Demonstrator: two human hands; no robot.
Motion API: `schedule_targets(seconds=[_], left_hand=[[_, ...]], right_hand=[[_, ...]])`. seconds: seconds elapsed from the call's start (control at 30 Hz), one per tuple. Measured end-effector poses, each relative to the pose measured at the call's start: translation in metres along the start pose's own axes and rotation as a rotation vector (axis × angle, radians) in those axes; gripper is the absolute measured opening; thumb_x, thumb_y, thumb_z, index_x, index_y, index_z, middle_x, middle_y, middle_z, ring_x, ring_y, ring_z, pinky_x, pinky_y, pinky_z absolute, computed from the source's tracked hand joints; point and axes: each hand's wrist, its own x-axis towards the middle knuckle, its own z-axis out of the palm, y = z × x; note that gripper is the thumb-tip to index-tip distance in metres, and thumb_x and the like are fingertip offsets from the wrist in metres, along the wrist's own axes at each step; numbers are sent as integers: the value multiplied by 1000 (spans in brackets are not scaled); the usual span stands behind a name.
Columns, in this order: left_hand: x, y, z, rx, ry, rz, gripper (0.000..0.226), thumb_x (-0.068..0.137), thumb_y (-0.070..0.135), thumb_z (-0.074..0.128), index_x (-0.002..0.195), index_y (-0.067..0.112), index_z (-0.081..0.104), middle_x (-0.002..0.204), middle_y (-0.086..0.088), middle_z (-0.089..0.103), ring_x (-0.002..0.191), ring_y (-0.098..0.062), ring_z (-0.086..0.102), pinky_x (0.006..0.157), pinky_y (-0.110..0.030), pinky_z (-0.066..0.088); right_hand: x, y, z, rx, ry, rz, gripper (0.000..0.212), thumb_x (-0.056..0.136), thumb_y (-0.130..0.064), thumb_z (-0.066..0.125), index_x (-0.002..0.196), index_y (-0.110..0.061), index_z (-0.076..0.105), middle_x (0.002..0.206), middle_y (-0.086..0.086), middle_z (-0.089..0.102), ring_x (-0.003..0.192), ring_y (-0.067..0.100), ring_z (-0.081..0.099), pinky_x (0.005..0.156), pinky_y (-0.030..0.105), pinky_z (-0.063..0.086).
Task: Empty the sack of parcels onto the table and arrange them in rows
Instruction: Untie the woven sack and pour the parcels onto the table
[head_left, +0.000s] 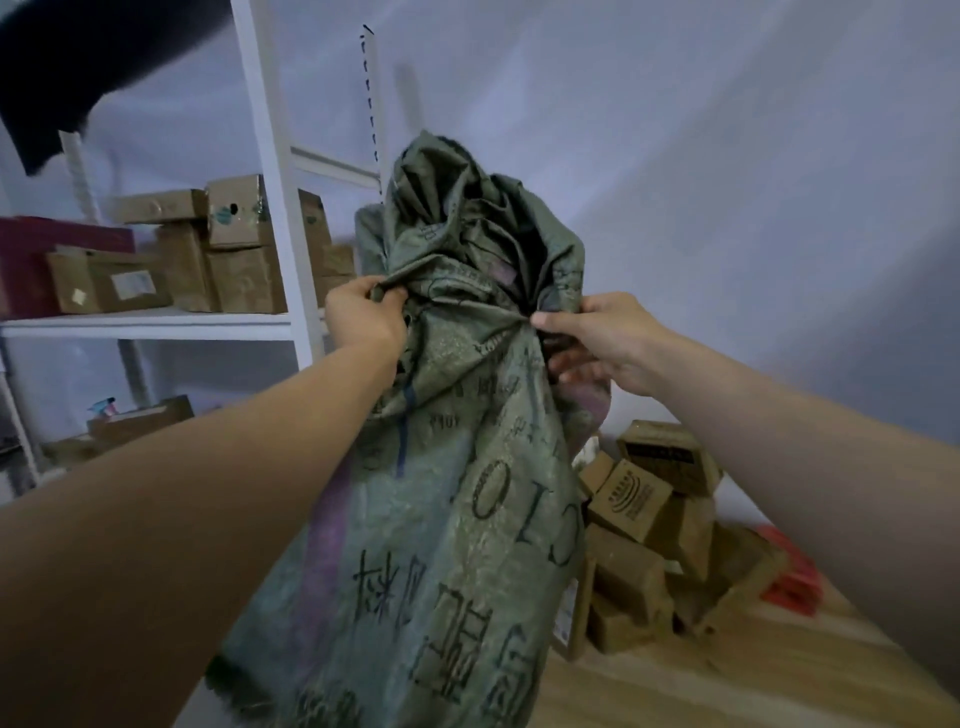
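Observation:
A large green woven sack (441, 467) with black printed characters hangs in front of me, held up high over the wooden table (727, 680). My left hand (363, 317) grips a bunched fold on the sack's left side. My right hand (597, 338) pinches the fabric on its right side. The top of the sack is crumpled above both hands. A heap of brown cardboard parcels (649, 540) lies on the table to the right of the sack, partly hidden behind it.
A white metal shelf rack (275, 208) stands at the left, loaded with brown boxes (234, 249) and a dark red box (31, 260). A red object (789, 577) lies on the table beyond the parcel heap. A pale wall is behind.

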Motion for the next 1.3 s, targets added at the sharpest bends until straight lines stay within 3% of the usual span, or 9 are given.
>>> schedule_targets(seconds=[0.17, 0.23, 0.33, 0.57, 0.87, 0.93, 1.0, 1.07, 1.3], left_hand=[[-18, -31, -46, 177, -261, -10, 14, 92, 9, 66, 104, 7, 73, 96, -4, 68, 93, -23, 63, 79, -24, 47], [-26, -46, -62, 249, -334, 15, 14, 91, 7, 66, 102, 4, 74, 96, -6, 68, 92, -21, 60, 79, -24, 44], [-35, -66, -77, 284, -403, 15, 14, 90, 5, 67, 102, 2, 74, 96, -6, 67, 90, -20, 58, 79, -25, 43], [-62, -92, -82, 335, -666, 64, 10, 87, 4, 70, 96, 3, 74, 89, -6, 65, 87, -18, 57, 78, -25, 43], [-90, -119, -83, 372, -882, 145, 16, 81, 7, 77, 97, 7, 78, 76, 1, 67, 73, -11, 58, 75, -25, 44], [-94, -126, -83, 357, -907, 114, 18, 80, 7, 78, 99, 7, 77, 72, 5, 65, 69, -8, 56, 71, -23, 43], [-99, -131, -81, 355, -940, 89, 21, 79, 11, 79, 99, 8, 78, 73, 6, 66, 68, -8, 57, 66, -19, 43], [-101, -135, -78, 354, -996, 46, 29, 74, 16, 84, 102, 10, 78, 84, 1, 72, 78, -17, 65, 71, -20, 48], [-87, -149, -83, 345, -1179, -245, 77, 36, 75, 83, 97, 28, 77, 103, 12, 68, 100, -11, 61, 100, -33, 43]], right_hand=[[-27, 51, -6, -228, 296, 170, 52, 82, -27, 81, 123, -2, 61, 112, 16, 69, 86, 30, 67, 74, 41, 58], [-39, 67, -1, -482, 470, 195, 78, 79, -34, 81, 142, -9, 42, 139, 15, 50, 121, 36, 53, 97, 50, 49], [-64, 77, 17, -809, 566, 109, 82, 82, -41, 74, 147, -17, 32, 146, 15, 37, 135, 38, 32, 110, 50, 32], [-90, 82, 57, -992, 397, -154, 64, 89, -48, 66, 145, -28, 41, 138, 8, 45, 133, 32, 32, 105, 44, 32], [-88, 103, 56, -1022, 328, 30, 73, 91, -36, 64, 153, -26, 27, 141, 11, 48, 135, 38, 30, 109, 49, 31], [-90, 109, 52, -1001, 269, 41, 49, 88, -33, 66, 135, -35, 52, 117, 9, 62, 126, 35, 40, 103, 46, 36], [-92, 114, 46, -1027, 266, 17, 10, 86, -31, 68, 77, -30, 63, 82, 2, 62, 99, 29, 53, 85, 39, 40], [-95, 118, 39, -1069, 271, 17, 35, 87, -26, 67, 58, -18, 49, 64, -2, 54, 78, 28, 56, 69, 33, 37], [-113, 122, 1, -1149, 425, 103, 10, 93, -27, 67, 96, -21, 74, 97, 1, 68, 96, 30, 63, 81, 36, 50]])
